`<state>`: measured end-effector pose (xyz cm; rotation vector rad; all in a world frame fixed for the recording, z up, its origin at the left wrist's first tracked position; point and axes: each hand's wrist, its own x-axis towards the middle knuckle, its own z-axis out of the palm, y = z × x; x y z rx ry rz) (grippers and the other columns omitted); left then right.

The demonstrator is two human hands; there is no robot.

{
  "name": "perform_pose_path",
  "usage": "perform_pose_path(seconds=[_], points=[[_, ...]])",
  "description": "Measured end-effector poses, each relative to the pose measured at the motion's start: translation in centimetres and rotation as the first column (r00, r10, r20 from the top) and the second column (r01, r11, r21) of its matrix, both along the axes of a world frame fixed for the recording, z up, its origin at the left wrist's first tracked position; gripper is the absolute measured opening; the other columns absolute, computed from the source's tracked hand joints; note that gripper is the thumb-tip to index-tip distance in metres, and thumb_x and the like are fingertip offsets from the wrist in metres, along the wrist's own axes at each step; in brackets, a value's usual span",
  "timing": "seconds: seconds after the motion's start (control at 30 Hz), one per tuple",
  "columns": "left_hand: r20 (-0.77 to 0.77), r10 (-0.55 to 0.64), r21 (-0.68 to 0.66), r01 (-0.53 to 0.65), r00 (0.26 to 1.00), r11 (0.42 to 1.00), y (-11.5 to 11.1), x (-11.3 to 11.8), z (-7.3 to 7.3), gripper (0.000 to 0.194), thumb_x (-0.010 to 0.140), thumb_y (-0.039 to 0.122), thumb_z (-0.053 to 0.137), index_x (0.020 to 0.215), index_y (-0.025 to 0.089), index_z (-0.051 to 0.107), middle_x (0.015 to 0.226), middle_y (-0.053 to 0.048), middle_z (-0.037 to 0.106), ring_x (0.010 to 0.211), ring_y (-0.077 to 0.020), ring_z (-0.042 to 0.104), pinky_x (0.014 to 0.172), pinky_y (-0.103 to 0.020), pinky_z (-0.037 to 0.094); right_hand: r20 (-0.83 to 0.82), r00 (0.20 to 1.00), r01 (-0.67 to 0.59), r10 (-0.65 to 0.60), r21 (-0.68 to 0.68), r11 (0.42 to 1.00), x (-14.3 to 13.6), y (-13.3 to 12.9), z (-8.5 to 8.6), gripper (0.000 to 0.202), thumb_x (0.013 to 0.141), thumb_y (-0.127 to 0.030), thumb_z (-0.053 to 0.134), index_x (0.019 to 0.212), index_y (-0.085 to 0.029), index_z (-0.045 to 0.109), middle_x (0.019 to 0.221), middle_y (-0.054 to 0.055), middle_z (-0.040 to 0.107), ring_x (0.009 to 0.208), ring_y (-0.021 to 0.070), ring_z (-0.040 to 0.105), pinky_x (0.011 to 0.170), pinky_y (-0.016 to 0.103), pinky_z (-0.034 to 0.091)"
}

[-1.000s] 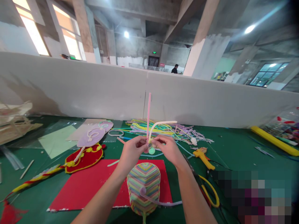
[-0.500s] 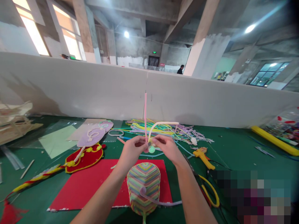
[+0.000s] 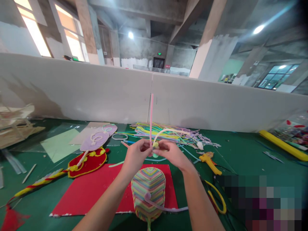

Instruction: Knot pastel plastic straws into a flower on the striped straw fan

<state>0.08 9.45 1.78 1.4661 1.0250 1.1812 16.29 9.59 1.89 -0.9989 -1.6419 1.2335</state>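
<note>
Between my left hand point(image 3: 140, 153) and my right hand point(image 3: 171, 152) is a small bundle of coiled fuzzy stems point(image 3: 156, 146), with yellow and mint green showing. Both hands pinch it, fingertips nearly touching. A pink stem point(image 3: 151, 118) rises upright from it, and a cream stem point(image 3: 168, 130) arches to the right. Below the hands, a striped pastel fan point(image 3: 149, 189) lies on a red board point(image 3: 96, 192), a lilac stem with a coiled end point(image 3: 168, 210) across it. Part of the bundle is hidden by the fingers.
Loose coloured stems point(image 3: 141, 130) are piled by the white partition point(image 3: 72, 89). At left lie a red fan with yellow trim point(image 3: 89, 165), a lilac fan point(image 3: 96, 141) and green paper point(image 3: 60, 146). To the right are a yellow glue gun point(image 3: 210, 163) and yellow-handled scissors point(image 3: 222, 200).
The bundle has turned slightly in my fingers, showing more yellow and less of the mint coil. The cream stem swings farther right. A person behind the partition is out of sight.
</note>
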Motion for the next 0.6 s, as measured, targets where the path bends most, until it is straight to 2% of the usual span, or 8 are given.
perform_pose_path(seconds=[0.1, 0.33, 0.6], points=[[-0.006, 0.0, 0.014, 0.0, 1.0, 1.0, 0.06, 0.02, -0.18, 0.014, 0.069, 0.025, 0.06, 0.079, 0.016, 0.059, 0.067, -0.001, 0.062, 0.059, -0.0134, 0.058, 0.057, -0.024, 0.048, -0.024, 1.0, -0.008, 0.008, -0.028, 1.0, -0.02, 0.17, -0.24, 0.03, 0.065, -0.034, 0.072, 0.087, -0.018, 0.06, 0.086, 0.002, 0.064, 0.087, 0.018, 0.06, 0.082, 0.033, 0.046], [-0.015, 0.016, 0.004, -0.016, 1.0, 1.0, 0.13, 0.07, -0.18, 0.015, 0.068, 0.027, 0.061, 0.078, 0.015, 0.06, 0.064, -0.001, 0.063, 0.057, -0.0133, 0.058, 0.057, -0.024, 0.047, -0.017, 0.999, 0.03, -0.03, 0.006, 1.0, -0.08, 0.61, -0.71, 0.028, 0.065, -0.035, 0.071, 0.085, -0.017, 0.063, 0.08, 0.002, 0.065, 0.079, 0.0165, 0.06, 0.078, 0.032, 0.046], [-0.048, -0.038, -0.023, 0.037, 0.998, 0.999, 0.34, -0.21, 0.1, 0.021, 0.069, 0.034, 0.062, 0.078, 0.015, 0.063, 0.06, -0.001, 0.063, 0.056, -0.0144, 0.059, 0.058, -0.025, 0.047, -0.003, 1.0, 0.021, -0.021, -0.029, 0.999, 0.05, 0.37, -0.42, 0.027, 0.063, -0.033, 0.072, 0.083, -0.017, 0.063, 0.078, 0.002, 0.064, 0.073, 0.0147, 0.059, 0.072, 0.029, 0.047]])
